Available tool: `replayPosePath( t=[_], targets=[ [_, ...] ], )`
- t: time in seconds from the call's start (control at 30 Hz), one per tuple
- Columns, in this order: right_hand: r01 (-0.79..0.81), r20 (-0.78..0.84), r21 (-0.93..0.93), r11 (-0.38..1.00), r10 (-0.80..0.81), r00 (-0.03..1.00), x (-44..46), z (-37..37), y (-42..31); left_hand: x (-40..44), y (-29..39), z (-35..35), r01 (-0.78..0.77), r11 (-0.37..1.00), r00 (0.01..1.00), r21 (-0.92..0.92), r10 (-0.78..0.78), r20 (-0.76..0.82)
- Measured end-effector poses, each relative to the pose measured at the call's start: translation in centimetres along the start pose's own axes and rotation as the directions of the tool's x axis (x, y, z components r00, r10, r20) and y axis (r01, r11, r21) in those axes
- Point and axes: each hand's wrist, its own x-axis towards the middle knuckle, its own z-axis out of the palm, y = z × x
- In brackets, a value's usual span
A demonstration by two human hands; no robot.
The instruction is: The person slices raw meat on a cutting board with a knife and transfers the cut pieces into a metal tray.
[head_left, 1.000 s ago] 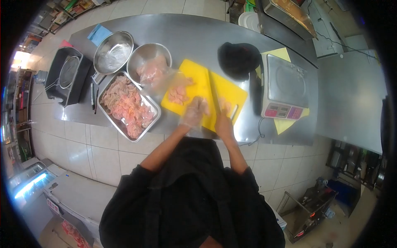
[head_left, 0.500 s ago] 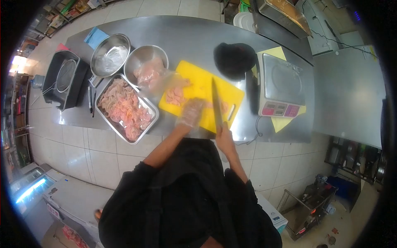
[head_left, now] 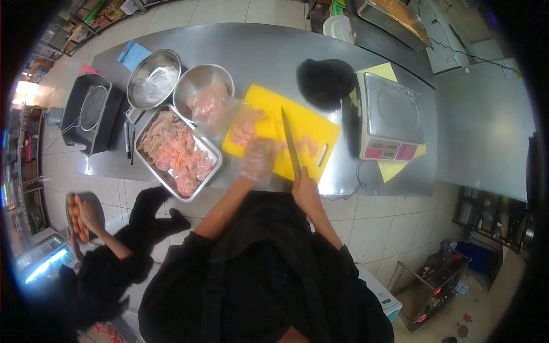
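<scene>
Surface [head_left: 263,54] of shiny steel, right across the view! Beyond its lower left edge, a person [head_left: 114,268] in black, with brown, egg-like items in a dark round container. Over to the right, a white scale [head_left: 392,108]; mid-surface, a yellow cutting board [head_left: 323,128], set at a slant. Just left of that, a metal tray [head_left: 215,162] heaped with pale pink raw meat [head_left: 180,154]. Behind it, two steel bowls [head_left: 186,80], one with a clear bag [head_left: 209,106] of meat (mouth slumped toward the board). Onto the hands: left hand [head_left: 258,160], in clear plastic, low over the board beside the cut pieces [head_left: 244,132], its grip impossible to tell. Right hand [head_left: 306,186], bare, closed firmly round the handle of a long knife [head_left: 290,137], blade angled away over the board, between left hand and small pink bits [head_left: 309,146].
</scene>
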Motion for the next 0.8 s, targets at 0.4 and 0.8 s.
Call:
replayPosePath(
  t=[0.4, 0.8],
  targets=[
    [-0.009, 0.156, -0.048, 0.999, 0.016, 0.988, 0.0, 1.4, 0.7, -0.9, -2.1, 5.9, -0.05, 0.999, 0.998, 0.021, 0.049, 0.024],
    [0.117, 0.067, -0.035, 0.992, -0.115, 0.991, 5.8, 3.2, -0.1, -0.8, -4.3, 6.5, -0.198, 0.977, 0.98, -0.083, 0.195, -0.048]
  ],
)
